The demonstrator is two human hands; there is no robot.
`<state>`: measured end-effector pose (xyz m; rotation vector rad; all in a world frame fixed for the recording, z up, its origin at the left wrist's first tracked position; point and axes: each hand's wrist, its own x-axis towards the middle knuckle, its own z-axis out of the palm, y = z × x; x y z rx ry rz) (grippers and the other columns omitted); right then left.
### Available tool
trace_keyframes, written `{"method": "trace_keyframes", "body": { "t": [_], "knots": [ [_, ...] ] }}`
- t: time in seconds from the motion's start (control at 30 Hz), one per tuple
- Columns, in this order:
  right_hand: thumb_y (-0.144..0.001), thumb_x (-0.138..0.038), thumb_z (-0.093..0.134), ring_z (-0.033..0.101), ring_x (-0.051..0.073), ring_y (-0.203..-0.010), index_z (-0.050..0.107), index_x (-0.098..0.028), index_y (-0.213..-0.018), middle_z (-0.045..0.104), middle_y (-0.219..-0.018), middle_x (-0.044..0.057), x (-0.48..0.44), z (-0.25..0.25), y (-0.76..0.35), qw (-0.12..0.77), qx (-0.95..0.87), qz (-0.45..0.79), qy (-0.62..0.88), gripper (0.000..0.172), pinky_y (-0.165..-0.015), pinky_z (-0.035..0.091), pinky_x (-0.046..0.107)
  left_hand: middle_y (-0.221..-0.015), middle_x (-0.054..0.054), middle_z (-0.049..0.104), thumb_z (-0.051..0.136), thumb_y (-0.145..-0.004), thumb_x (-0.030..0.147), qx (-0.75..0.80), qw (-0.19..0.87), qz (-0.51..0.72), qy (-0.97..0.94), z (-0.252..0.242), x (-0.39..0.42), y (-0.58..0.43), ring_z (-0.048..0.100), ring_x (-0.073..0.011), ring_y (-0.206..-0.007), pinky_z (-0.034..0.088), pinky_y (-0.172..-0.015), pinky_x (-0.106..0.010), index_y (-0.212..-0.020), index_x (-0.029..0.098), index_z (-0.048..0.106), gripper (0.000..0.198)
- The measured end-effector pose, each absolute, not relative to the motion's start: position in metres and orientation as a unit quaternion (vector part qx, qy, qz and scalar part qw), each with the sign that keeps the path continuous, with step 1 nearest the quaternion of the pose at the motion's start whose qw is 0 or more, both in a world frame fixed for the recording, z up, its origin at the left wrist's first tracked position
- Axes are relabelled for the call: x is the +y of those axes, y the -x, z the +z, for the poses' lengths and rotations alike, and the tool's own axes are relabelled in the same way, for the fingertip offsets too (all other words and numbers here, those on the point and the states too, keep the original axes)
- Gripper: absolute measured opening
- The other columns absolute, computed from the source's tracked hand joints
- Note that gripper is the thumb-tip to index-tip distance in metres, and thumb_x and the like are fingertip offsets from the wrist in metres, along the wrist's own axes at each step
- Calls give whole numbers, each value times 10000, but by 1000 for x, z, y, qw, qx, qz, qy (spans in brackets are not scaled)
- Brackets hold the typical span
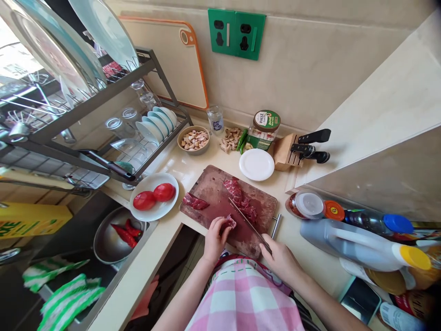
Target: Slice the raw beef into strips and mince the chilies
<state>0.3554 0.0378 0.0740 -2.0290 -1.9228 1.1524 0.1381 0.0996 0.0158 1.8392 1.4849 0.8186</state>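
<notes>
Right grip (280, 259) closed around one knife (246, 219), left grip (214, 239) pinching one meat piece (230, 222) on one board (213, 184), two tomatoes (164, 191) nearby.

Bright daylight floods in from the upper left, bleaching the dish rack (69, 92) with glare. The surface (193, 170) is evenly lit, with soft shadows. Wide-angle distortion bends the edges; the corners blur, the centre stays sharp.

counter (298, 235) bears cutting board (214, 185), plate (161, 212), bowl (195, 152).
</notes>
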Motion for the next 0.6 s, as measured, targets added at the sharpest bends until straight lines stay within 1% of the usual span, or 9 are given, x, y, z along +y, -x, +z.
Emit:
{"method": "trace_keyframes", "body": {
  "t": [0.1,0.2,0.27,0.37,0.53,0.6],
  "knots": [
    [-882,-360,263,615,167,-686,506,-205,-1021,650,-756,37,31,82,-354,64,-627,400,666,320,-573,369,222,-1029,-63,564,471,-855,269,552,308,288,-719,19,101,-141,549,-172,-955,479,-837,-333,-983,214,587,182],
    [-879,-348,270,624,166,-753,505,-230,-1073,664,-843,38,25,89,-353,51,-633,414,652,327,-617,393,224,-990,-56,579,461,-860,278,541,260,269,-753,19,104,-144,557,-171,-907,482,-803,-325,-953,224,615,187],
    [-870,-330,293,623,161,-766,514,-259,-1074,667,-858,21,20,89,-354,32,-638,418,646,309,-625,395,219,-946,-53,596,461,-859,275,535,221,251,-776,18,106,-145,556,-178,-880,481,-778,-329,-924,229,630,188],
    [-855,-299,322,620,158,-759,530,-279,-1061,671,-853,12,9,85,-359,9,-644,404,650,294,-610,388,212,-916,-53,608,466,-851,249,536,199,230,-788,17,107,-145,553,-182,-866,479,-765,-329,-883,225,638,176],
    [-843,-244,332,619,157,-676,538,-281,-1030,673,-796,14,-3,78,-362,-33,-658,357,662,281,-568,371,213,-953,-55,611,465,-836,191,551,207,238,-773,15,108,-146,554,-181,-884,477,-786,-335,-860,209,628,166],
    [-843,-241,332,620,162,-653,535,-270,-1023,672,-773,20,-3,75,-359,-53,-663,344,662,273,-549,362,215,-938,-55,612,458,-837,187,555,212,237,-769,15,108,-147,554,-180,-870,478,-783,-339,-836,200,624,167]
  ]
}}
